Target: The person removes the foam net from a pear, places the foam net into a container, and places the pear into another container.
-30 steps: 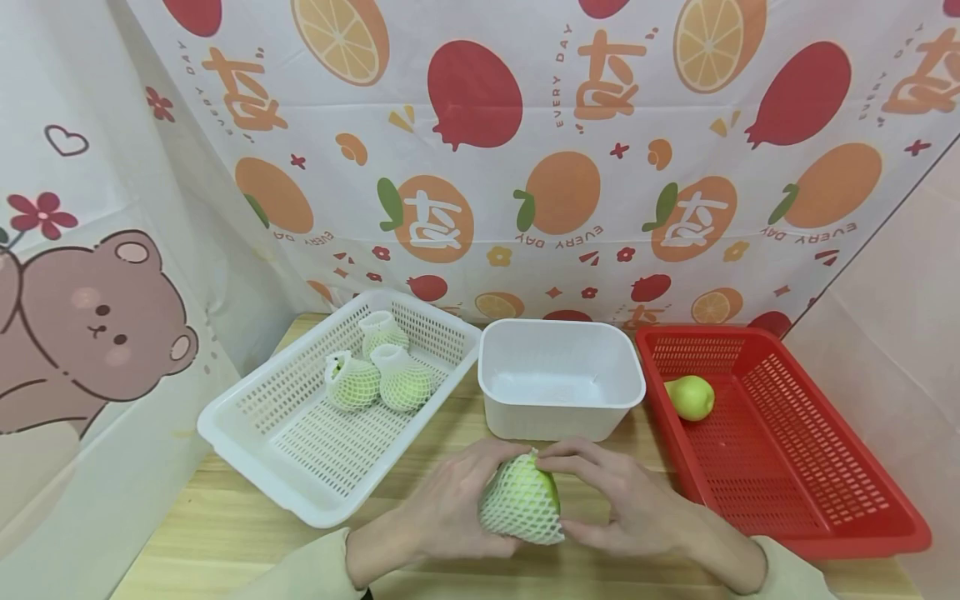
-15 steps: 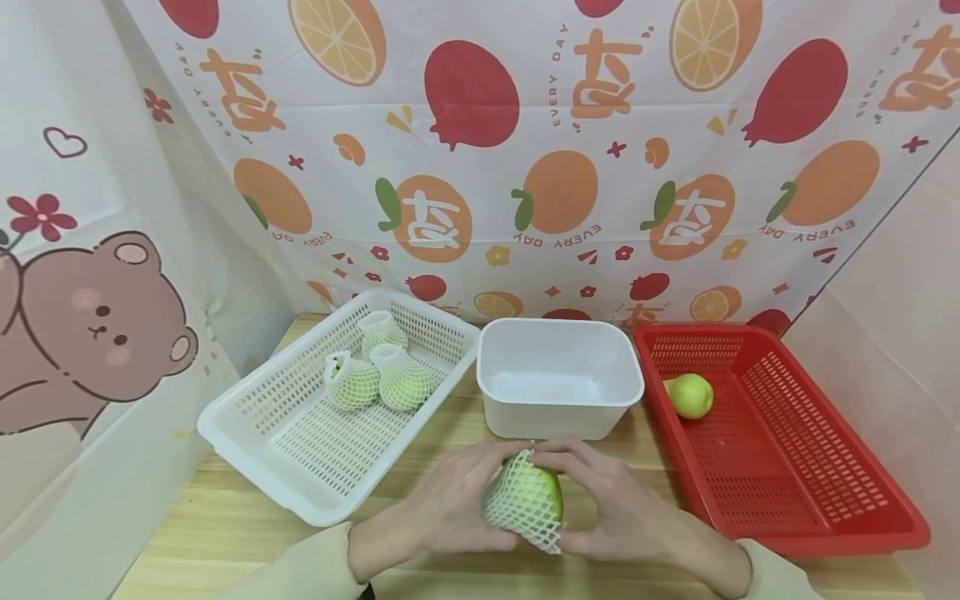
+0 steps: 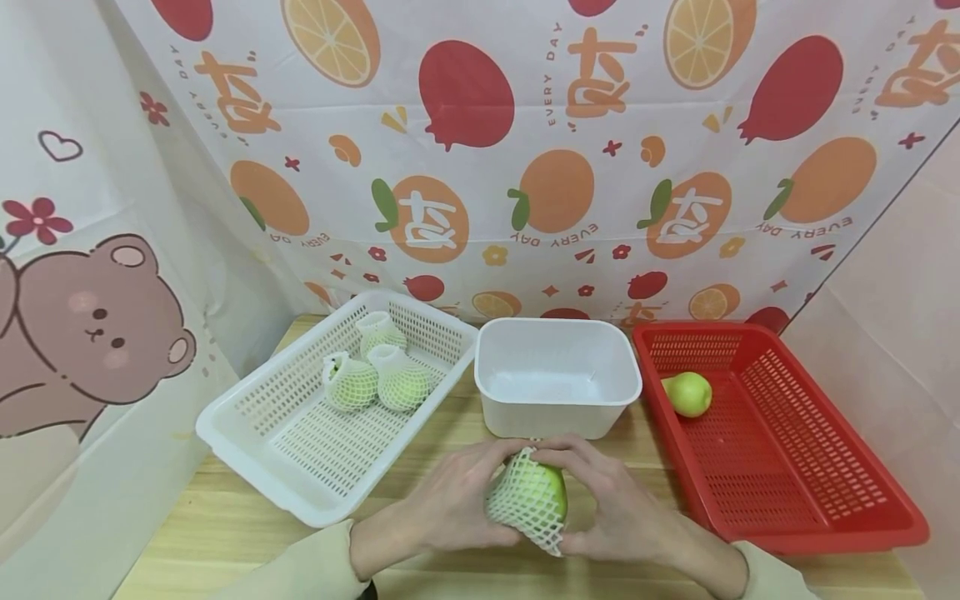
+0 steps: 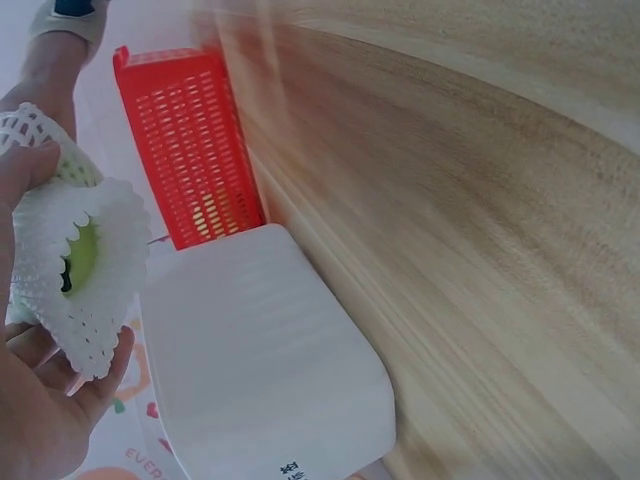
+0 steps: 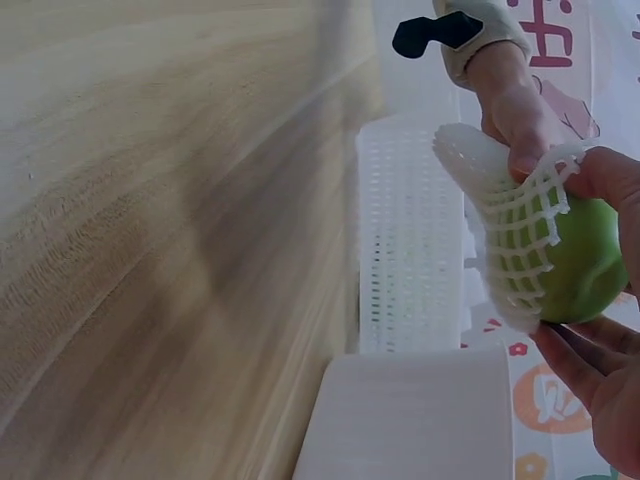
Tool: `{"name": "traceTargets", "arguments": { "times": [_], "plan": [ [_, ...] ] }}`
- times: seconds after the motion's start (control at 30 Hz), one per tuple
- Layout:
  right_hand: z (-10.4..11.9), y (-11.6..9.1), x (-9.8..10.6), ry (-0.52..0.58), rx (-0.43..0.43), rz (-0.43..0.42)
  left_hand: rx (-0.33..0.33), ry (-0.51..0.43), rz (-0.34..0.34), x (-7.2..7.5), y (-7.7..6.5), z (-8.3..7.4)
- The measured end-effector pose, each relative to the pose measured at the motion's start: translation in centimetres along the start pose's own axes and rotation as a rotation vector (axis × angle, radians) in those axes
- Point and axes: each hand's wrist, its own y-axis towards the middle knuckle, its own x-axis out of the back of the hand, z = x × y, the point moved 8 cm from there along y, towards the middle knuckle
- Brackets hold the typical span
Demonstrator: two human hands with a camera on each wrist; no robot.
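Between both hands, above the table's front, is a green apple (image 3: 555,493) partly covered by a white foam fruit net (image 3: 523,500). My left hand (image 3: 459,500) grips the netted side. My right hand (image 3: 626,504) holds the opposite side, thumb and fingertips at the net's stretched edge. In the right wrist view, bare green apple skin (image 5: 590,265) shows beside the foam net (image 5: 520,235). The left wrist view shows the net's scalloped opening (image 4: 105,260), with some green and a dark spot inside.
A white basket (image 3: 255,454) at left holds several netted fruits (image 3: 405,387). Behind the hands stands a white plastic bin (image 3: 558,417). A red basket (image 3: 795,492) at right contains green fruit (image 3: 688,395). Printed curtains hang around the wooden table (image 3: 187,533).
The net has shifted off the apple's right side, so more green skin shows there. Its lower edge hangs slightly lower. Both hands stay in nearly the same place.
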Motion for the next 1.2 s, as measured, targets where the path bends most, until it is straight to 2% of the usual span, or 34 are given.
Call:
{"name": "traceTargets", "arguments": {
  "times": [0.43,0.77,0.9,1.07,1.2],
  "plan": [
    [0.1,-0.6,1.3,-0.014,0.033,-0.15,0.017,-0.017,0.031,0.2,-0.1,0.0],
    [-0.7,-1.6,2.7,-0.018,-0.04,-0.13,-0.045,0.012,0.025,0.3,-0.4,-0.2],
    [-0.8,-1.9,3.7,-0.038,-0.033,-0.153,-0.054,0.031,0.032,0.3,-0.5,-0.1],
    [-1.3,-2.3,4.7,-0.068,-0.038,-0.167,-0.04,0.089,0.065,0.8,-0.4,0.1],
    [-1.7,-2.9,5.4,-0.117,-0.061,-0.17,-0.002,0.127,0.115,1.3,-0.2,0.4]
  ]
}}
